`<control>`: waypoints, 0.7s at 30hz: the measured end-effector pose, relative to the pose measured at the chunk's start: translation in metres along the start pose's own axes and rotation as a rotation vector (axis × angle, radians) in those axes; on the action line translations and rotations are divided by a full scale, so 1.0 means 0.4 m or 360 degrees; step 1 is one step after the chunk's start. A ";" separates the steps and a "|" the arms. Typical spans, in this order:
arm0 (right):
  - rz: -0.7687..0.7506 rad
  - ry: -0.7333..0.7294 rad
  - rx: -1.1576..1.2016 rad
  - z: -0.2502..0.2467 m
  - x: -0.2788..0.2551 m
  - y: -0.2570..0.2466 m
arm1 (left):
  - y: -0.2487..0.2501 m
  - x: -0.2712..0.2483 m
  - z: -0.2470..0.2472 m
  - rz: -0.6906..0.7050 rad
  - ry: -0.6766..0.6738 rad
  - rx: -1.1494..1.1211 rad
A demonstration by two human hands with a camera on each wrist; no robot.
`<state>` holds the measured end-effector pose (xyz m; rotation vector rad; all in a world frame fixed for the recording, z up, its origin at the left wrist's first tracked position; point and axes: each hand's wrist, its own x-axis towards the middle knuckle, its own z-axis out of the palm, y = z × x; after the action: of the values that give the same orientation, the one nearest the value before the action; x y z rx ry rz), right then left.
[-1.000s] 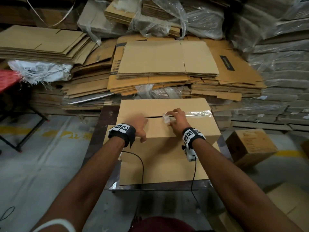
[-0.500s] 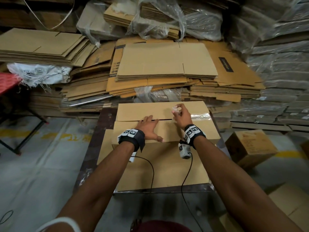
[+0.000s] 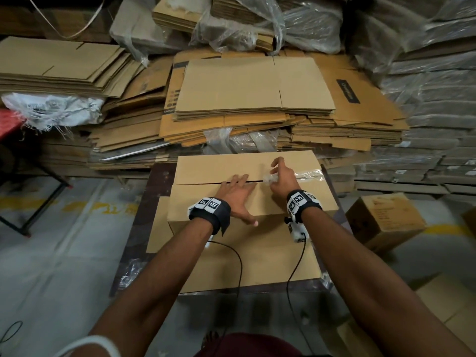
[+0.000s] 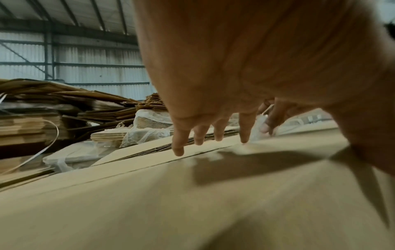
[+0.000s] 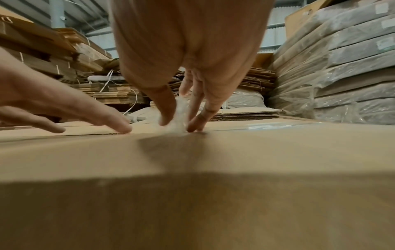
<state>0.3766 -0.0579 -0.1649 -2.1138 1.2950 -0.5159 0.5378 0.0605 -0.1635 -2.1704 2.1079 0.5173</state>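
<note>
A closed brown cardboard box [image 3: 206, 202] stands on a dark table [image 3: 144, 215], its two top flaps meeting at a seam [image 3: 198, 183]. My left hand [image 3: 238, 193] lies flat on the near flap with straight fingers [image 4: 178, 148] reaching the seam. My right hand [image 3: 279, 177] pinches a crumpled end of clear tape [image 3: 269, 179] between thumb and fingers [image 5: 177, 118] at the seam. A stuck strip of that clear tape [image 3: 309, 175] runs along the seam to the box's right edge. The left part of the seam shows bare cardboard.
Flattened cartons [image 3: 252, 86] are piled high just beyond the table. Plastic-wrapped board stacks [image 3: 432, 104] rise at the right. A sealed small box [image 3: 383, 220] sits on the floor to the right, a red stool [image 3: 10, 124] at far left.
My left hand slid right along the near flap toward the seam's middle. My right hand dipped back to the seam with the tape end after lifting over the far flap.
</note>
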 end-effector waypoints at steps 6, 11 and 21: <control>-0.0210 -0.0354 -0.0182 0.005 -0.007 0.025 | -0.063 0.004 -0.014 -0.0039 -0.0058 0.0112; -0.0160 -0.0231 -0.0018 0.046 0.010 -0.039 | -0.140 -0.018 -0.032 -0.0164 -0.0096 0.0070; 0.0101 -0.0030 0.0366 -0.016 0.106 0.020 | -0.160 0.007 -0.061 -0.0241 -0.0086 0.0040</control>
<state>0.3864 -0.1006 -0.1649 -1.8786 1.2260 -0.5864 0.6052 0.0547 -0.1529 -2.2522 1.8943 0.5263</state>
